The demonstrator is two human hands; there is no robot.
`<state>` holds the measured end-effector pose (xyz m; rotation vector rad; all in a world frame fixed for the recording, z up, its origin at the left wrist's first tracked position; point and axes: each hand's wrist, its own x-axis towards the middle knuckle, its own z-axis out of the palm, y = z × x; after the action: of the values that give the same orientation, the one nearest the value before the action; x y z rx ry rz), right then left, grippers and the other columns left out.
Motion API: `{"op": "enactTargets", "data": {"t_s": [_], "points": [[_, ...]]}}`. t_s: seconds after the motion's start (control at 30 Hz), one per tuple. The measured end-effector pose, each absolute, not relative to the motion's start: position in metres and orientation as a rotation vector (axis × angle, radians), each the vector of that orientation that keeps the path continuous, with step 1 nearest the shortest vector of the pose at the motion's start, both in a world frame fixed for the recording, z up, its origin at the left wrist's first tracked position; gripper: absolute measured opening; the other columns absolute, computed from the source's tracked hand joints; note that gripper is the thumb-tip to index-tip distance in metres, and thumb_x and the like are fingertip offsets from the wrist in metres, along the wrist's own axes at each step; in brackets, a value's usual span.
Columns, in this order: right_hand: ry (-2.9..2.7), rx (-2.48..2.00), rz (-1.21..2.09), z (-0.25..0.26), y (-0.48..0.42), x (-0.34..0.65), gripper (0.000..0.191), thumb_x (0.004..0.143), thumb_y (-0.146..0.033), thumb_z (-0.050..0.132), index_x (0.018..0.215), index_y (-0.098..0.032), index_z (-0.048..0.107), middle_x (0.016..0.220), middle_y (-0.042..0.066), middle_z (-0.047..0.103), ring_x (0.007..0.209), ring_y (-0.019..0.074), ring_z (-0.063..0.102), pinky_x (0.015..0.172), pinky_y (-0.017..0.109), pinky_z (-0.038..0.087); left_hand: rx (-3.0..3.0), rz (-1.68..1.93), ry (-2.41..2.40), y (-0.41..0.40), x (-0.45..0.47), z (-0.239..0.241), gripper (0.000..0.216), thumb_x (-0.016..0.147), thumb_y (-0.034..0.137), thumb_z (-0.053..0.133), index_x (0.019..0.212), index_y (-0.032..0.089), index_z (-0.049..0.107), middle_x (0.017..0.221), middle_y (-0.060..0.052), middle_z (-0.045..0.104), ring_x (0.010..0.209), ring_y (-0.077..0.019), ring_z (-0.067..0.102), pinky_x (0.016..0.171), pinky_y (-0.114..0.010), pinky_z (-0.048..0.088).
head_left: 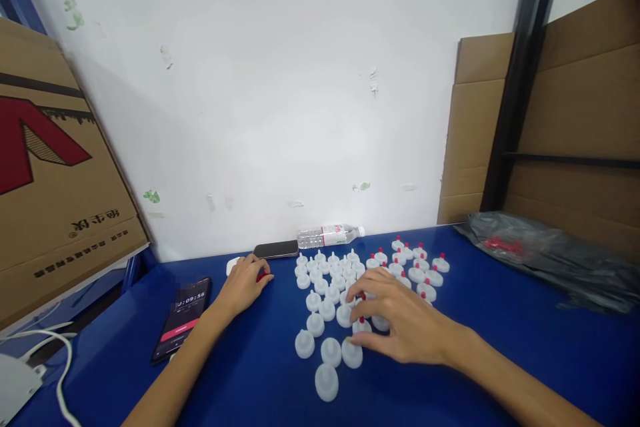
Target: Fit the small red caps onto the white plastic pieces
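My left hand (pixel 245 283) rests on the blue table with its fingers curled and pinched together. A small red cap (pixel 262 275) shows between its thumb and fingers; how many it holds is hidden. My right hand (pixel 393 313) hovers over the white nozzle lids (pixel 327 381), thumb and fingers apart. Between its thumb and fingers stands a white lid with a red tip (pixel 361 325); I cannot tell whether they touch it. Several plain white lids stand in a cluster left of this hand. Behind and beyond it, several lids carry red tips (pixel 417 273).
A phone with a lit timer (pixel 183 320) lies at the left. Against the wall lie a second phone (pixel 276 249) and a clear bottle (pixel 330 235). A dark plastic bag with red pieces (pixel 545 260) is at the right. Cardboard (pixel 65 147) and white cables (pixel 60 373) border the left.
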<state>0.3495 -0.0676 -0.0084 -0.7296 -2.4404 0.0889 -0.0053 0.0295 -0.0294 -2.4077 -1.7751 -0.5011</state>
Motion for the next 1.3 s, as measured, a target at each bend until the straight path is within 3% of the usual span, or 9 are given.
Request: {"op": "enactTargets", "data": {"t_s": [0.13,0.23,0.33,0.63,1.07,1.3], "points": [[-2.487,-0.693,0.142,-0.012,-0.071,0.344,0.018,0.085,-0.041,0.075,0.088,-0.024,0.076,0.120,0.005,0.065,0.112,0.0250,0.057,0.097,0.042,0.043,-2.362,-0.459,-1.822,0.029,-0.003,-0.029,0.023,0.089,0.037,0.055,0.092,0.020,0.070,0.104,-0.011,0.064,0.099,-0.0303,0.057,0.088,-0.042,0.046],[-2.482,-0.667,0.219,-0.011,-0.072,0.341,0.009,0.089,-0.030,0.070,0.089,-0.023,0.076,0.118,0.005,0.066,0.110,0.0223,0.059,0.096,0.040,0.045,-2.388,-0.458,-1.816,0.028,-0.002,-0.029,0.022,0.090,0.035,0.053,0.092,0.021,0.070,0.103,-0.010,0.064,0.099,-0.0295,0.058,0.090,-0.042,0.045],[-2.416,-0.638,0.277,-0.008,-0.073,0.341,0.013,0.093,-0.020,0.064,0.099,-0.024,0.074,0.113,0.004,0.068,0.103,0.0181,0.063,0.094,0.036,0.048,-2.404,-0.474,-1.827,0.028,-0.002,-0.028,0.022,0.089,0.035,0.054,0.094,0.021,0.071,0.104,-0.010,0.065,0.100,-0.0292,0.059,0.091,-0.042,0.046],[-2.266,-0.581,0.207,-0.017,-0.062,0.349,0.022,0.101,-0.019,0.051,0.117,-0.024,0.066,0.130,0.005,0.067,0.113,0.0161,0.066,0.094,0.027,0.055,-2.465,-0.481,-1.811,0.028,-0.002,-0.027,0.023,0.086,0.025,0.052,0.097,0.022,0.072,0.101,-0.008,0.070,0.096,-0.0283,0.063,0.089,-0.041,0.047],[-2.318,-0.600,-0.009,-0.016,-0.062,0.347,0.019,0.098,-0.017,0.055,0.113,-0.022,0.067,0.119,0.009,0.067,0.105,0.0202,0.066,0.087,0.034,0.057,-2.482,-0.542,-1.734,0.029,0.003,-0.032,0.023,0.089,0.021,0.050,0.093,0.022,0.073,0.092,-0.007,0.073,0.094,-0.0275,0.064,0.083,-0.039,0.048],[-2.269,-0.620,-0.035,-0.018,-0.060,0.346,0.026,0.096,-0.016,0.057,0.121,-0.023,0.063,0.118,0.009,0.067,0.106,0.0206,0.065,0.090,0.036,0.057,-2.392,-0.892,-1.602,0.019,0.019,-0.023,0.029,0.097,0.023,0.042,0.115,0.018,0.064,0.106,-0.009,0.066,0.100,-0.0249,0.062,0.093,-0.041,0.050]]}}
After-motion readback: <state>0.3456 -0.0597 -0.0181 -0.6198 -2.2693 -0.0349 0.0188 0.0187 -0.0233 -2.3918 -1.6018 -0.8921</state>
